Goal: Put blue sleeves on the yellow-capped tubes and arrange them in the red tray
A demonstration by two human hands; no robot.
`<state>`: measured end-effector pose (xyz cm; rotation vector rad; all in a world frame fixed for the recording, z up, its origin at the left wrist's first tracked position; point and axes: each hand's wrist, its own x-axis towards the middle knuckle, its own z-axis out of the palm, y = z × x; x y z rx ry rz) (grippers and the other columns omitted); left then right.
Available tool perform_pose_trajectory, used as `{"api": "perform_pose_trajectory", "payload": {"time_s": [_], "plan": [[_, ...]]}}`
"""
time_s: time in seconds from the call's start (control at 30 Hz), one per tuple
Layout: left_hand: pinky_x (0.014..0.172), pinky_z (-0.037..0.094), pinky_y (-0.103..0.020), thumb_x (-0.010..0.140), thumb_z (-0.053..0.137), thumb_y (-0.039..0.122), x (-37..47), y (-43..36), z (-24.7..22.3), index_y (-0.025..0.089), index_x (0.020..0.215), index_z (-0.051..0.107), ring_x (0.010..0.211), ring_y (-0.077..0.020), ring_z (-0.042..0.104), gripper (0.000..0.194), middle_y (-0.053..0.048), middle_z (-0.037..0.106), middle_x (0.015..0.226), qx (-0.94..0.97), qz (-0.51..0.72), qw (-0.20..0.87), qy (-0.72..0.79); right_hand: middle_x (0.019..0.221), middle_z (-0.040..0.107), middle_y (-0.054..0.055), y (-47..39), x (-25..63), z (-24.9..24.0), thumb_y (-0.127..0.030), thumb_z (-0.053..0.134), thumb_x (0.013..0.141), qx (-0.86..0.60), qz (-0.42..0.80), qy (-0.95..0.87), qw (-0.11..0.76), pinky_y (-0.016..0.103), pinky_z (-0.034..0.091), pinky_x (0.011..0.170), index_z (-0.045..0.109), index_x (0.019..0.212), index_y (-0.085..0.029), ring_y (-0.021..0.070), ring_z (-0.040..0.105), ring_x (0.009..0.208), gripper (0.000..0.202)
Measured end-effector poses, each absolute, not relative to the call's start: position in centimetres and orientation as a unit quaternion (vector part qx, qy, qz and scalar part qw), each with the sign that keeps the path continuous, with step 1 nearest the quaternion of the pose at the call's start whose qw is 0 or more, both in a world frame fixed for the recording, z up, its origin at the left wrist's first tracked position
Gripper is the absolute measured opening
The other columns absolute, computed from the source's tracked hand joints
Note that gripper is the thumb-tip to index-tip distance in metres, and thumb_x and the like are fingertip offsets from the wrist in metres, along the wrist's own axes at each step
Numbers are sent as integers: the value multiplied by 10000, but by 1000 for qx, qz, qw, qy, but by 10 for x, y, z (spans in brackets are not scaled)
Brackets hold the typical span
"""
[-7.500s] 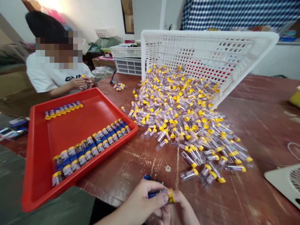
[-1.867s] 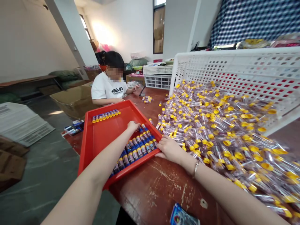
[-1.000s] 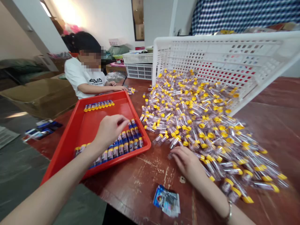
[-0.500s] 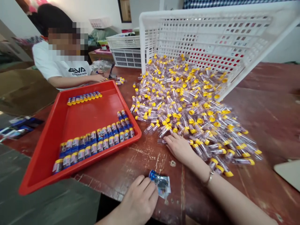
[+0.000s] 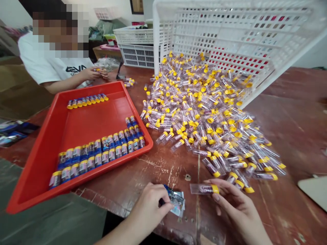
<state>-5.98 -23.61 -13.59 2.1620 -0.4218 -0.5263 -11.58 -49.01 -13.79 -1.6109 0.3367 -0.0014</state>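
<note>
My right hand (image 5: 233, 200) pinches a clear plastic tube (image 5: 201, 189) by its yellow cap, and the tube lies level, pointing left. Pinkish printed contents show inside it. My left hand (image 5: 150, 206) is closed, thumb against curled fingers, at the left edge of a small blue and clear plastic packet (image 5: 178, 204) on the table. The fingers hide part of that packet. Beyond my right hand spreads a large heap of similar yellow-capped tubes (image 5: 194, 112). A red tray (image 5: 87, 127) to the left holds rows of yellow-capped tubes with blue wrapping (image 5: 98, 160).
A white perforated basket (image 5: 230, 23) lies tipped behind the heap. Across the table (image 5: 163, 170), a person in a white shirt (image 5: 53, 64) handles something small. Stacked white crates (image 5: 136, 51) stand at the back. Dark blue packets (image 5: 15, 132) lie far left; a pale board (image 5: 314, 190) is at right.
My right hand has come back from the heap toward me with a tube in its fingers. My left hand has turned, bringing its thumb into view at the packet. The other person's hands have risen.
</note>
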Motion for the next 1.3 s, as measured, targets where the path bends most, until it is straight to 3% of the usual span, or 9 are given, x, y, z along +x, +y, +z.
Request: {"api": "perform_pose_trajectory", "payload": {"time_s": [0.1, 0.2, 0.3, 0.6, 0.9, 1.07, 1.17, 1.23, 1.3], "plan": [[666, 347, -245, 692, 795, 188, -58, -240, -128, 179, 631, 660, 691, -137, 561, 149, 31, 656, 679, 846, -267, 449, -103, 1143, 704, 84, -485, -121, -126, -240, 692, 842, -774, -58, 52, 628, 207, 566, 557, 682, 1069, -274, 162, 682, 739, 230], [593, 328, -221, 687, 767, 222, -58, -239, -120, 171, 654, 667, 621, -117, 528, 117, 34, 635, 638, 815, -306, 487, -65, 1146, 711, 76, -486, -120, -114, -119, 649, 844, -841, -73, -121, 522, 281, 610, 783, 656, 1146, -317, 230, 697, 1017, 362], [577, 340, -209, 693, 733, 235, -57, -237, -116, 157, 682, 685, 618, -117, 534, 92, 23, 639, 640, 780, -325, 533, -45, 1135, 723, 48, -488, -116, -105, -112, 640, 850, -851, -54, -184, 488, 291, 611, 827, 636, 1194, -362, 213, 711, 1002, 425], [641, 388, -225, 707, 734, 276, -61, -237, -118, 177, 729, 754, 696, -146, 585, 104, -2, 690, 709, 758, -333, 559, -50, 1103, 740, 53, -495, -117, -116, -182, 684, 842, -803, -41, -47, 593, 237, 605, 809, 707, 1083, -312, 211, 729, 957, 275], [662, 382, -231, 730, 700, 203, -59, -237, -107, 236, 819, 789, 722, -142, 601, 131, 0, 704, 785, 768, -316, 549, -93, 1075, 753, -6, -494, -107, -99, -153, 696, 823, -831, -41, -159, 532, 207, 585, 849, 675, 1162, -398, 174, 723, 979, 419], [733, 403, -259, 865, 596, 337, -60, -237, -106, 235, 872, 790, 786, -163, 612, 219, -21, 705, 835, 754, -324, 556, -133, 1059, 757, 22, -486, -109, -111, -170, 706, 823, -799, -4, -100, 593, 232, 586, 852, 713, 1106, -356, 195, 722, 972, 338], [824, 404, -278, 772, 713, 335, -66, -238, -103, 279, 966, 769, 902, -188, 603, 209, 2, 708, 956, 778, -335, 522, -95, 1085, 735, 46, -477, -119, -130, -193, 713, 826, -741, 30, -26, 670, 202, 608, 670, 729, 1089, -336, 161, 727, 769, 300], [895, 391, -296, 679, 783, 272, -69, -240, -99, 305, 1002, 753, 991, -206, 582, 326, 18, 697, 1037, 801, -330, 493, -81, 1134, 702, 63, -469, -125, -142, -212, 726, 819, -676, 67, 6, 733, 180, 584, 552, 735, 1090, -326, 144, 706, 704, 295], [934, 381, -318, 699, 755, 260, -71, -241, -95, 306, 1001, 746, 1025, -215, 567, 306, 19, 685, 1045, 813, -324, 476, -87, 1208, 653, 82, -461, -128, -150, -271, 713, 839, -601, 123, 29, 789, 197, 581, 542, 740, 1093, -298, 138, 701, 686, 257]]}}
